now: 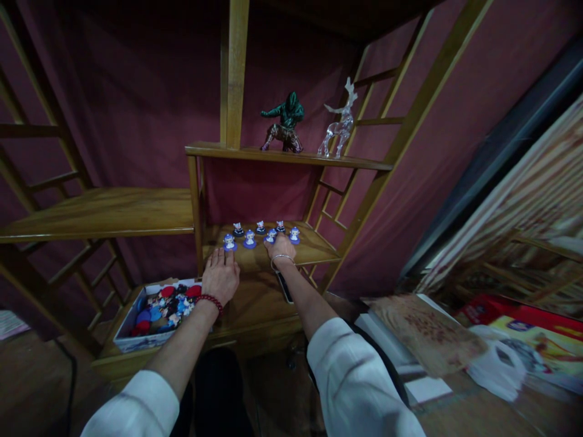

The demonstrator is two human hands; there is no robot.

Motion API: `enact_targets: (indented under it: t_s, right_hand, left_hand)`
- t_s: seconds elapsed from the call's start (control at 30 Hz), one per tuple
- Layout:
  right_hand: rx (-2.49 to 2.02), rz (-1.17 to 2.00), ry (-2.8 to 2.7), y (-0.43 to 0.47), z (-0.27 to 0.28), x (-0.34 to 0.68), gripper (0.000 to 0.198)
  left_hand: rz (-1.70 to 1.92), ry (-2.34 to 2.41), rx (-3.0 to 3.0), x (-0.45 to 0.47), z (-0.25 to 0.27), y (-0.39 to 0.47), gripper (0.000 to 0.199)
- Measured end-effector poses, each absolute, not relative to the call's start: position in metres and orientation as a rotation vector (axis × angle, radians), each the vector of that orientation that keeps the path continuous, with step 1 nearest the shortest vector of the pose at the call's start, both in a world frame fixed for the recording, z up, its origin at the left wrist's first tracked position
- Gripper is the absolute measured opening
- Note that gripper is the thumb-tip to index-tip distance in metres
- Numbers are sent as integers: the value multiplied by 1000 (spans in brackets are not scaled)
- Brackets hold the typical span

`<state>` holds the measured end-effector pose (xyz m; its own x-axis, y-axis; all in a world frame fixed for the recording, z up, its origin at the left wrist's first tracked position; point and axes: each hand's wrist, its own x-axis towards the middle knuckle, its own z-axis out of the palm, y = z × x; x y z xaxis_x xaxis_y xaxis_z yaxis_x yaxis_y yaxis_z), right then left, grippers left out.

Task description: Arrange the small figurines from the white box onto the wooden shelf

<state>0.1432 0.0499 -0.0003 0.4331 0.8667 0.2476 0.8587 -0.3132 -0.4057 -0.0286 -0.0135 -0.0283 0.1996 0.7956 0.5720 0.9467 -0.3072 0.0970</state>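
Observation:
Several small white figurines with purple hats and purple round bases line the front of a low wooden shelf [314, 246]. My right hand [282, 247] has its fingers closed at one purple-based figurine [271, 235], partly hiding it. Another purple-based figurine [294, 235] stands just right of that hand. My left hand [221, 278] rests with fingers stretched out at the shelf's front edge, right by the leftmost purple-based figurine [229, 242], and holds nothing. Behind this row stand three figurines on dark bases, among them a left one [238, 229] and a middle one [260, 227].
Below left, an open box [125, 343] holds many jumbled small figures. A phone [285, 286] lies under my right forearm. On the upper shelf [255, 154] stand a green crouching statue [286, 124] and a clear deer [339, 124]. A white plastic bag [498, 367] sits right.

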Motion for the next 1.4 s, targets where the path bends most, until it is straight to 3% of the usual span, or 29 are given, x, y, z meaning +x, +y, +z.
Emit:
enact_targets:
  t_s: [0.67,1.1,1.4]
  right_hand:
    - [-2209,32,-1519,48,0,141,40]
    - [-1928,148,-1474,50,-15,162,47]
    - [-1877,27,-1344,45,-19,179,32]
  left_hand:
    - [-758,-1639,-2187,-29,-29,-12,43]
    - [-756,-1636,-2210,-29,-28,-14,43]
    - [-779,-1619,-2206,-30,-30,-13,43]
